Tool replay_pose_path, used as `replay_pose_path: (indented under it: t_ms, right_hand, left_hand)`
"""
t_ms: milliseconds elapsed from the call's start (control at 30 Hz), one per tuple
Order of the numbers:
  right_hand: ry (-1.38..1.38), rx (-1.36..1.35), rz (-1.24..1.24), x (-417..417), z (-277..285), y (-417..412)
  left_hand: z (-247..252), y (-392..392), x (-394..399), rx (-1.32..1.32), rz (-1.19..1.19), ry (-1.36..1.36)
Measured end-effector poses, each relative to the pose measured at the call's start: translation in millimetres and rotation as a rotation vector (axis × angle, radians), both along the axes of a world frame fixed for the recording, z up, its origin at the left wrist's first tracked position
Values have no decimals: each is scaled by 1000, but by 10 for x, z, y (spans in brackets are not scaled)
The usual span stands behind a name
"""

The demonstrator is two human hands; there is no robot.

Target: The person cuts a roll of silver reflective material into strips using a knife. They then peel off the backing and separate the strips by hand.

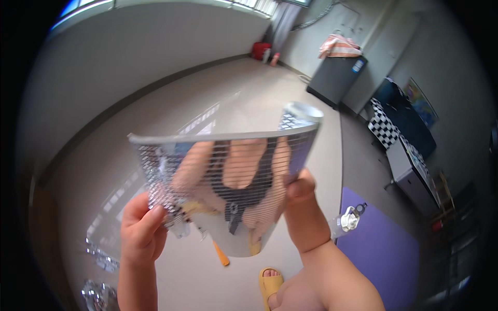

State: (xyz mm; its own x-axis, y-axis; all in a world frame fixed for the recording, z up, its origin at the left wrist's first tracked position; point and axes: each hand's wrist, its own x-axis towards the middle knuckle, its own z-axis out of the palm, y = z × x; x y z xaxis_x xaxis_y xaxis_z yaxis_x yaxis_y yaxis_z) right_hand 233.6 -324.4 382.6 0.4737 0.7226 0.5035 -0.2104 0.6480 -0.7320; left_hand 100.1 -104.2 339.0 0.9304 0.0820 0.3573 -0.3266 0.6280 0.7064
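A mirrored sheet scored into small tiles is held up in front of me, its right end curled into a roll. My left hand pinches its lower left part between thumb and fingers, where the tiles look crumpled. Around the curled right side, my right hand grips the sheet; some of its fingers are hidden behind it. The surface reflects a dark top and arms. Below the sheet, an orange tool or handle lies on the floor.
Shiny silver pieces lie on the floor at lower left. A clear bottle with a white lid stands by a purple mat at right. Farther off are a dark grey cabinet under a striped cloth and a red object by the wall.
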Motion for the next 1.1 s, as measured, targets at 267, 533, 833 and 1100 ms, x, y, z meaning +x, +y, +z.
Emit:
replay_pose_path:
  t_ms: [267,533,833,1100]
  right_hand:
    - [-2,53,46,51,48,122]
    - [-57,108,93,180,-85,-87]
    - [-252,138,142,362,-207,-302]
    - [-116,110,16,297,-232,-269]
  left_hand:
    - [-32,62,-39,45,8,-36]
    - [-76,-1,95,-51,-95,5]
    - [27,-41,63,-30,-114,16]
    - [42,-8,26,101,-64,28]
